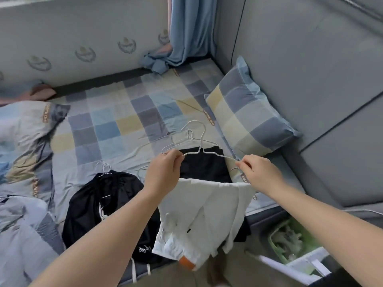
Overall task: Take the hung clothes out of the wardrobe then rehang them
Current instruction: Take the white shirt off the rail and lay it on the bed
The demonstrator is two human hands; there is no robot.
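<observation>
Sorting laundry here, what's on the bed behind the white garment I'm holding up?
Behind the white garment on the hanger, a black garment lies on the bed. Only part of it shows; the rest is covered.

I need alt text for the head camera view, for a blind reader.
A left hand and a right hand pinch the ends of a white wire hanger with a white garment hanging below it, above a checked bed sheet. Black clothes lie on it at left; a checked pillow lies at right.
</observation>
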